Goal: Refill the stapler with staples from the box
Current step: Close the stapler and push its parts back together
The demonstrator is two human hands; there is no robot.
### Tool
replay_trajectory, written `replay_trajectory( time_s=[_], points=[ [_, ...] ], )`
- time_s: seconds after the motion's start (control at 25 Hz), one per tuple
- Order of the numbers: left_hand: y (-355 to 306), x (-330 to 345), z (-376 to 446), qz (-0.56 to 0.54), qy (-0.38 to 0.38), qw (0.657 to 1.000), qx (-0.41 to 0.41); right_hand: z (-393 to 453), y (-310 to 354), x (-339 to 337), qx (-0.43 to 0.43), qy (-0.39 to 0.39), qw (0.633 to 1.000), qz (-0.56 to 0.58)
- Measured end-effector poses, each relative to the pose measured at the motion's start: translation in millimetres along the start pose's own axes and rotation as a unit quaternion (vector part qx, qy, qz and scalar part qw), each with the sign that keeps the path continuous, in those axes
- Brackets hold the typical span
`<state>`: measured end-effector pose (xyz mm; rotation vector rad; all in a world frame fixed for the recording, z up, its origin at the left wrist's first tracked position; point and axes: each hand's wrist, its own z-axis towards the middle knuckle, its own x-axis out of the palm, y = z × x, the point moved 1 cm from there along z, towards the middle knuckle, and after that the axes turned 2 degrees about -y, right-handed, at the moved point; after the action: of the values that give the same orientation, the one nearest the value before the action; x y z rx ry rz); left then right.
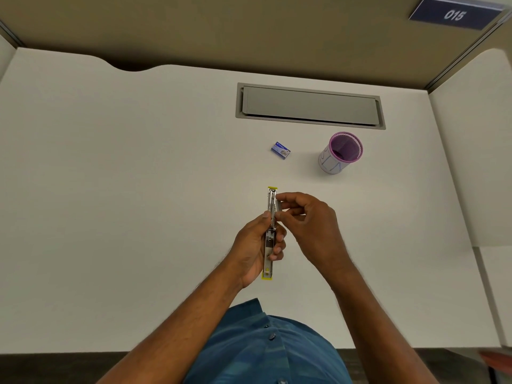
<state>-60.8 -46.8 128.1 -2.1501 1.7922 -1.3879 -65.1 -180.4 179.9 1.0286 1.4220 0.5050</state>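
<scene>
The stapler (270,234), opened flat, runs lengthwise straight away from the person above the desk (138,189). The left hand (253,249) grips its middle; the right hand (307,220) pinches at its far half. The staple box (280,150) lies beyond.

One stapler (270,234); one staple box (280,150); one mesh cup (340,153); two hands (256,246).

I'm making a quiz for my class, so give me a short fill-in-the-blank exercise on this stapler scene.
1. The opened stapler is held by the ____ hand.
2. The right hand pinches at the stapler's ____ half.
3. The staple box lies left of the ____ mesh cup.
4. The wall sign reads ____.

Missing words: left; far; purple; 015
</scene>
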Motion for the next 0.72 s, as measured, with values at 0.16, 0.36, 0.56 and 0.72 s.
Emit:
replay_trajectory(
  time_s=[0.16,0.36,0.56,0.72],
  points=[
    [0.8,1.5,-1.7,-0.001,-0.001,1.0,0.003,0.4,1.3,5.8,-0.013,-0.009,0.998,-0.052],
    [-1.0,-0.2,-2.1,-0.013,0.0,1.0,0.005,-0.1,0.4,6.1,-0.029,-0.01,0.998,-0.055],
    [0.5,-0.4,-1.7,-0.009,0.002,1.0,-0.004,0.5,-0.6,4.9,-0.024,-0.003,0.997,-0.068],
    [1.6,-1.3,-1.2,-0.003,0.001,1.0,-0.005,1.8,-0.3,4.2,-0.018,0.007,0.997,-0.077]
  ],
)
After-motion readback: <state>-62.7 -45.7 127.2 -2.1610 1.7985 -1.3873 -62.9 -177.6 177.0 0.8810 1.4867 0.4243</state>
